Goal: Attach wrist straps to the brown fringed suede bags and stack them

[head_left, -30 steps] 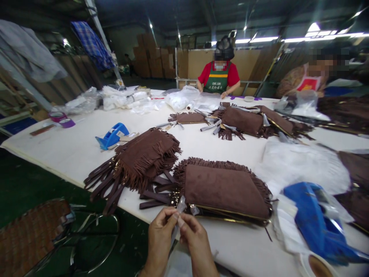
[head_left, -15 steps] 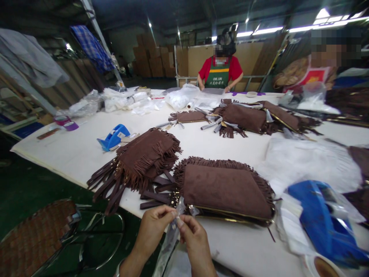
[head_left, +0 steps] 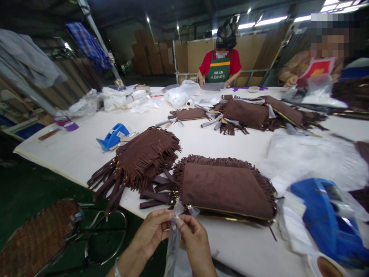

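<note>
My left hand (head_left: 155, 230) and my right hand (head_left: 193, 239) meet at the table's front edge, fingertips pinched on a clear plastic strip (head_left: 172, 250) that hangs down between them. The strip's upper end lies by the metal fittings of a brown fringed bag (head_left: 221, 190), just beyond my fingers. Left of it, more brown fringed bags (head_left: 144, 154) lie stacked with their straps spread toward the table's left edge.
Blue tape dispensers (head_left: 325, 219) (head_left: 113, 136) stand at right and left. White plastic sheets (head_left: 314, 157) lie at right, more brown bags (head_left: 245, 113) farther back. Two people (head_left: 220, 69) (head_left: 314, 71) are across the table (head_left: 57, 148). A chair (head_left: 40, 238) stands at lower left.
My left hand has shifted slightly, its lower fingers more visible. The plastic strip now hangs straighter between my hands. At the far right, the person's hand has come into clearer view.
</note>
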Motion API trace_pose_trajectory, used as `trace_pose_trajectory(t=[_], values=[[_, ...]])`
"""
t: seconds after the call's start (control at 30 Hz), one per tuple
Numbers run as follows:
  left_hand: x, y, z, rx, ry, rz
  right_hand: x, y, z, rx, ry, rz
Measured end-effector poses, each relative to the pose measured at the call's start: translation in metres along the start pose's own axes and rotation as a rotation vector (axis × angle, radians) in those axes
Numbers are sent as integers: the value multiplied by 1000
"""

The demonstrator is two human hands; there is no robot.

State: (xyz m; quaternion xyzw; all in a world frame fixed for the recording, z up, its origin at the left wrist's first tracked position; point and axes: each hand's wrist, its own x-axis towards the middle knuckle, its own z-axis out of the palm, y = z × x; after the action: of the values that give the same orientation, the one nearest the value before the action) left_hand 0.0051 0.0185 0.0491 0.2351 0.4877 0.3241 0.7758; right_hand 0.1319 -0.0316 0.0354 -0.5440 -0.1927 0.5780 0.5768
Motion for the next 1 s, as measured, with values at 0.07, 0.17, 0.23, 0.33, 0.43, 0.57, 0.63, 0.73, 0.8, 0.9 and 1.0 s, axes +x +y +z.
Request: trace_pose_trajectory(t=[0.07,0.17,0.23,0.33,0.43,0.57,0.63,0.73,0.8,0.9,1.0], values=[[2,-1,-2,-24,9,-35,0,0,-1,0,-30,24],[3,2,-3,19,3,-48,1,2,-3,-14,-35,42],[2,6,-2,78,-16,-39,3,4,-4,-19,-37,47],[0,11,0,146,-19,-12,4,8,-5,-18,-53,59],[-2,10,4,184,4,7,4,10,-5,-22,-60,52],[-4,0,7,217,78,75,3,10,-5,-32,-41,34],[-3,-5,7,161,91,74,3,11,-6,-34,-51,30],[0,-9,4,-8,63,-48,3,11,-8,-51,-71,10],[2,-8,3,-106,50,-162,2,10,-9,-74,-70,-2],[3,-5,7,-181,8,-288,0,8,-10,-107,-67,-9],[3,-2,16,-200,-58,-364,-2,7,-12,-130,-60,-18]])
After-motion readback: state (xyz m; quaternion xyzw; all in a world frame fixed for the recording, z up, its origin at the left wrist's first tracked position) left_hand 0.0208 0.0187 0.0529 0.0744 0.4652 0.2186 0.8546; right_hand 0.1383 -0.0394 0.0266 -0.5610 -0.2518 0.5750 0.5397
